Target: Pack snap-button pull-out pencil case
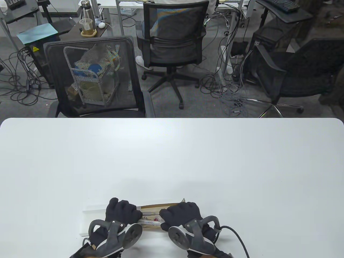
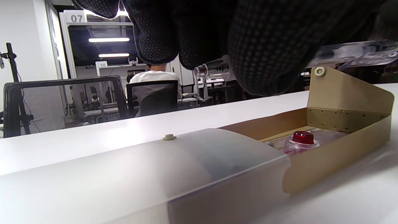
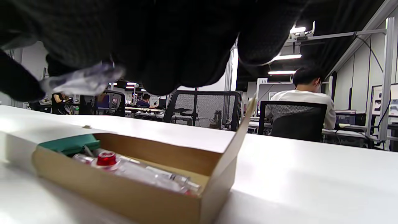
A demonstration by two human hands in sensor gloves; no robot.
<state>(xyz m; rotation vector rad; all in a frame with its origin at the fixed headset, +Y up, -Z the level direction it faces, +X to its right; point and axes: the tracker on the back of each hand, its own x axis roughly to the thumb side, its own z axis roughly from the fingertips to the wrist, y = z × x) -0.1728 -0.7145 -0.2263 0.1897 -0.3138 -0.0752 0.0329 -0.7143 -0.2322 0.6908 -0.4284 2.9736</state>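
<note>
Both grips [image 1: 150,215] hold a clear pen [image 2: 214,67] over cardboard tray [image 3: 130,189].

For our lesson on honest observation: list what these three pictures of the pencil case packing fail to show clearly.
- Table view: most of the brown drawer is hidden under the left hand and right hand.
- Left wrist view: the clear pen is mostly covered by the fingers.
- Right wrist view: the same pen is blurred.
- Green item: sleeve hides it; identity unclear.
</note>
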